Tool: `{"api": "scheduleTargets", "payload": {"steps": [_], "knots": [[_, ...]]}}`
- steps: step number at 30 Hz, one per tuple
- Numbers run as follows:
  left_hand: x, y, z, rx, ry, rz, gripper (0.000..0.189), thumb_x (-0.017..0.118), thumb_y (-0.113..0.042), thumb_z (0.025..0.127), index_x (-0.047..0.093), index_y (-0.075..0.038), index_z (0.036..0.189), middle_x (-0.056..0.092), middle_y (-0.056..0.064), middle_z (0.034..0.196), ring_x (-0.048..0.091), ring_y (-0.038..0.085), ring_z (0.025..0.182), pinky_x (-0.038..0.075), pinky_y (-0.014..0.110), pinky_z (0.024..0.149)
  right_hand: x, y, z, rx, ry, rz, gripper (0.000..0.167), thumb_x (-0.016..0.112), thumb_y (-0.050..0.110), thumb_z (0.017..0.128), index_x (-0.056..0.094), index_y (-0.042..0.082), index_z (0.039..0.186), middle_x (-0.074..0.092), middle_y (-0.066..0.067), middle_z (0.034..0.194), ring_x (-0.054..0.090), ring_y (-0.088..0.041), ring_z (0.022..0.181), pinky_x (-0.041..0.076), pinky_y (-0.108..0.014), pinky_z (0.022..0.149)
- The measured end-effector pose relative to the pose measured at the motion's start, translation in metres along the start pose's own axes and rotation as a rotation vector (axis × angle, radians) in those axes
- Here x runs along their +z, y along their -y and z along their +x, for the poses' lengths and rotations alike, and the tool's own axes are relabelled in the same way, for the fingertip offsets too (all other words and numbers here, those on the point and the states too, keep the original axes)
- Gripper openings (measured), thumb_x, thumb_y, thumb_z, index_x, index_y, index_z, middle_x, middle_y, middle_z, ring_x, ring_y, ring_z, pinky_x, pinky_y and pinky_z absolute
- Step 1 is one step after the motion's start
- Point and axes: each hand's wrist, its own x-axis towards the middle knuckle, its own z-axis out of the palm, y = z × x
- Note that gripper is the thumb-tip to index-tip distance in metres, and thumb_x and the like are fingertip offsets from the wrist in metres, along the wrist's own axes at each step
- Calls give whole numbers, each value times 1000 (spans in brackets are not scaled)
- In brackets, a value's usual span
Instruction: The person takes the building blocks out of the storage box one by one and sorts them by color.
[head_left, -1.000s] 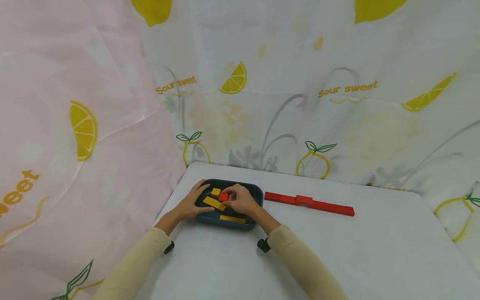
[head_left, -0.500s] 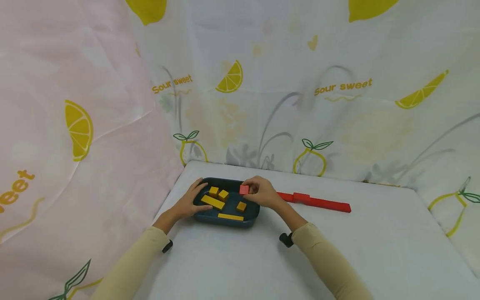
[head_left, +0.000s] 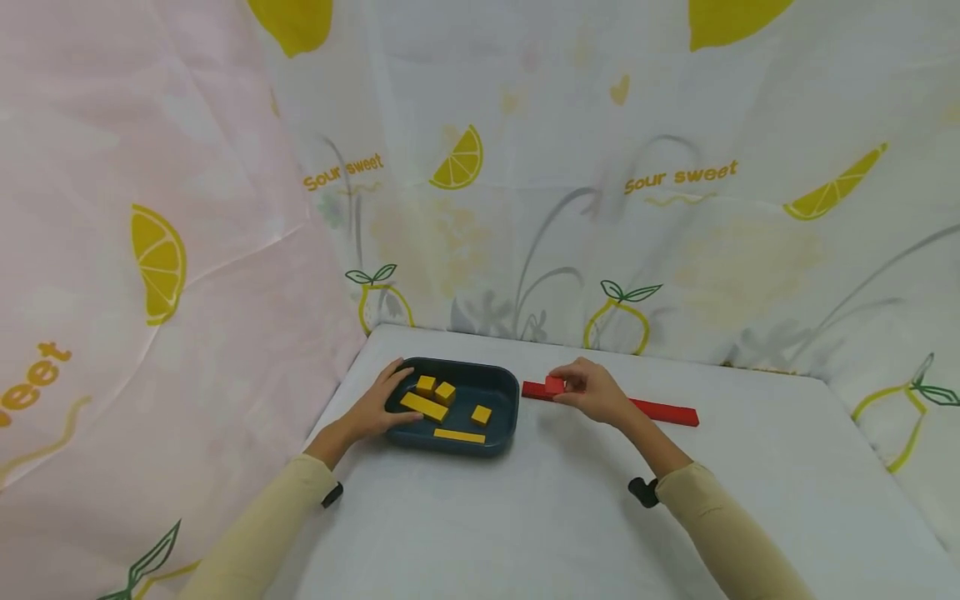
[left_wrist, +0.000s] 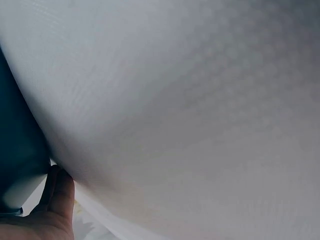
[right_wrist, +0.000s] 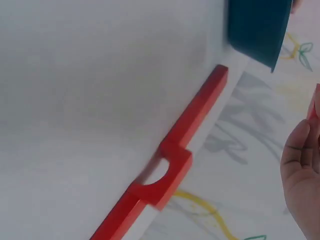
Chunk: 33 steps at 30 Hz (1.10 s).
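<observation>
Right of centre, my right hand [head_left: 597,393] pinches a red block [head_left: 554,385]—a low pass could jostle the red row [head_left: 667,413]—left hand [head_left: 371,412] spread against the tray [head_left: 450,447].

A whitish cloth wall [head_left: 517,100] hangs behind a table with a white top [head_left: 555,517], and a creased pinkish cloth wall [head_left: 225,183] closes the left side. The cloth bears yellow lemon slices [head_left: 457,160], orange "Sour sweet" lettering [head_left: 681,177], green-leaved lemon outlines [head_left: 617,327] and grey plant sprays [head_left: 551,242]. The light is soft and rather dim.
</observation>
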Motion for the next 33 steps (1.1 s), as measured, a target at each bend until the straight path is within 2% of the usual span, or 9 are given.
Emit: {"api": "scheduleTargets", "payload": {"steps": [6,14,19,25,33], "knots": [[4,-1,0,4,-8,-6,95,76,-51,82,30,-13,155,7,14,166,15,41,150,23,67,115,-25,-33,-32,49,-37,-69,39,73,7,88,66,0,126,57,-9,94,50,-19,86,47,-22,66],[0,0,-1,-3,-5,7,94,75,-51,82,30,-12,155,6,15,166,15,43,150,23,68,114,-62,-62,-65,68,-69,-102,34,70,-2,87,67,-2,121,60,-16,103,53,-21,85,48,-21,67],[-2,1,0,-6,-5,25,95,75,-50,83,29,-11,155,6,16,166,15,43,150,22,68,114,-83,-75,-79,139,-92,-112,35,69,-2,87,65,-4,122,57,-23,116,54,-21,85,49,-21,65],[-4,1,3,5,-13,24,94,76,-49,82,29,-11,155,6,15,166,15,42,150,22,68,115,-103,-96,-97,231,-125,-102,38,68,-1,89,61,-6,126,56,-25,119,58,-17,85,50,-22,64],[0,0,2,2,4,25,93,75,-48,83,30,-10,155,6,16,166,14,42,150,22,68,115,-119,-115,-117,296,-117,-181,39,69,2,88,60,-7,125,55,-30,121,60,-33,94,52,-27,66]]}}
